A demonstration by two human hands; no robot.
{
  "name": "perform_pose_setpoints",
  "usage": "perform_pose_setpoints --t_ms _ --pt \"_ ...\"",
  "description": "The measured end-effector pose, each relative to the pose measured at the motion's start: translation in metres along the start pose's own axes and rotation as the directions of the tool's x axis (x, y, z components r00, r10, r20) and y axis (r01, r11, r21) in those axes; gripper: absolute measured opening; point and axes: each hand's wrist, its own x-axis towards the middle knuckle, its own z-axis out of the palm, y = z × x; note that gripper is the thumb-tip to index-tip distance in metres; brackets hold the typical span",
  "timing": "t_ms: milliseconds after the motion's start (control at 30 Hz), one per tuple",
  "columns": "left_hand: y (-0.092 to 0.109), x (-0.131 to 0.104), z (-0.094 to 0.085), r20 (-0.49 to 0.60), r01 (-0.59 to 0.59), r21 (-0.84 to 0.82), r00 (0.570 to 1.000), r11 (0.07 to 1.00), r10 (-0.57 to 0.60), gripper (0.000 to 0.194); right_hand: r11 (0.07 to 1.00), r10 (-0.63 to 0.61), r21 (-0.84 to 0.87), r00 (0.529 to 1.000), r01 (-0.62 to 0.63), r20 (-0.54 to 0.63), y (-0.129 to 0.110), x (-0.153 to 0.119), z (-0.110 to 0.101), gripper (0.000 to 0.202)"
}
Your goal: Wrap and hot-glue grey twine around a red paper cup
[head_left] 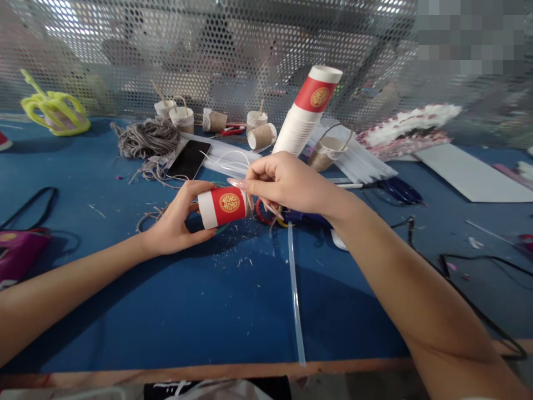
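A red and white paper cup (228, 205) with a gold emblem lies on its side in the air, its base toward the left. My left hand (177, 222) is wrapped round its left part, thumb below and fingers above. At the cup's right end, my right hand (278, 180) has its thumb and fingers pinched together at the rim; what they grip there is too small to make out. Just behind my right hand leans a tall stack of paper cups (297, 125). From a blue glue gun (310, 219) beneath my right wrist, a clear glue stick (295, 294) extends toward the table's front edge.
Grey yarn (147, 138), a black phone (189, 159) and small twine-wrapped cups (261, 136) lie at the back. Glue sticks (360, 155) and a white board (477, 172) are at the right. A black cable (470, 303) crosses the right side. A yellow basket (58, 111) stands back left.
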Motion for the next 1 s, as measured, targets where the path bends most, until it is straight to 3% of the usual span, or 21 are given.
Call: perform_pose_setpoints --t_ms 1000 --pt "0.0016 0.0022 -0.0021 0.035 -0.186 0.151 0.982 0.971 0.183 0.067 0.994 0.032 -0.106 0.999 -0.032 0.001 0.002 0.0034 -0.0022 0.042"
